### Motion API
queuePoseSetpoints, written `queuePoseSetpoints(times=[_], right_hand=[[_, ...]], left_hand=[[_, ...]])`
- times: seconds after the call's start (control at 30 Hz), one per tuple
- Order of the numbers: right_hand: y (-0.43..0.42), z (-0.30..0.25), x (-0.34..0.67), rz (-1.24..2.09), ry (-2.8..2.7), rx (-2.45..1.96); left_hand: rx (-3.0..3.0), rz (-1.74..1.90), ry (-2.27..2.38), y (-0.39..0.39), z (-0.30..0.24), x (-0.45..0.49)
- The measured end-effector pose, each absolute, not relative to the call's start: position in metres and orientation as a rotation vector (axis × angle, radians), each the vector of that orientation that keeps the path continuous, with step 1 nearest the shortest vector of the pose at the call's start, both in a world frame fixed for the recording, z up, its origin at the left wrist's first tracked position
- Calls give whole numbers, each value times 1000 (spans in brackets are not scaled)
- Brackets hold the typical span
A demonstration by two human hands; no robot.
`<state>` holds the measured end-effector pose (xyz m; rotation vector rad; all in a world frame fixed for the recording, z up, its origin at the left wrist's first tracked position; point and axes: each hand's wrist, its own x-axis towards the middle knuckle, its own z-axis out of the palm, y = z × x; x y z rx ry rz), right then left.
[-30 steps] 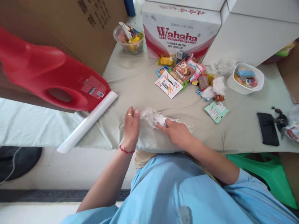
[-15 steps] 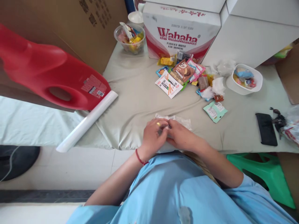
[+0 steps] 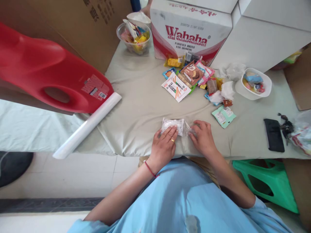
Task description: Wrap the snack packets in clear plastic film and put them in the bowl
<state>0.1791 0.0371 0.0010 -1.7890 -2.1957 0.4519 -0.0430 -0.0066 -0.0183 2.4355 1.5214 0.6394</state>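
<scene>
A small whitish packet (image 3: 181,122) with clear plastic film (image 3: 187,128) about it lies near the table's front edge. My left hand (image 3: 164,144) rests on it with stretched fingers pressing from above. Its ring finger wears a gold ring, its wrist a red cord. On the right, my right hand (image 3: 203,137) has thumb and fingers bent round the loose end of the film; the fingertips are partly hidden. Beyond the hands lies a pile of wrapped snacks (image 3: 191,74), with a green snack packet (image 3: 223,116) nearer to my right hand.
Left stand a red jug (image 3: 53,74) and a plastic film roll (image 3: 87,126). Behind are a clear bowl of snacks (image 3: 137,48), a white bowl (image 3: 139,17) by another person's hand (image 3: 147,10), and a Wahaha carton (image 3: 189,32). Right: a white tub (image 3: 247,94), a phone (image 3: 274,136).
My hands were together over the packet and have moved apart. The left now lies flat on the packet, the right is at the film's right end. The white bowl at the back has shifted.
</scene>
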Motion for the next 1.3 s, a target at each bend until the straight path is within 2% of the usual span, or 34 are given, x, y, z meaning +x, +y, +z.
queuePoseSetpoints(times=[0.2, 0.47, 0.73, 0.83, 0.93, 1.07, 1.2, 1.3], right_hand=[[50, 35, 160, 809, -2082, -1550], [81, 42, 75, 826, -2400, -1539], [64, 23, 59, 524, -2674, -1409], [53, 13, 58, 371, -2667, -1388], [53, 10, 70, 385, -2560, -1386], [61, 21, 107, 659, -2043, -1306], [63, 27, 139, 1268, -1411, -1211], [56, 19, 148, 1566, -1279, -1120]], left_hand=[[2422, 662, 1648, -12, -19, -37], [2464, 673, 1422, -2, -4, -52], [2205, 1066, 1403, -41, 15, -96], [2109, 1177, 1535, -36, 13, -101], [1991, 1266, 1620, -28, 15, -101], [1571, 1308, 1601, -20, 19, -89], [919, 1258, 1385, 1, 16, -68], [796, 1095, 1297, 20, 10, -52]])
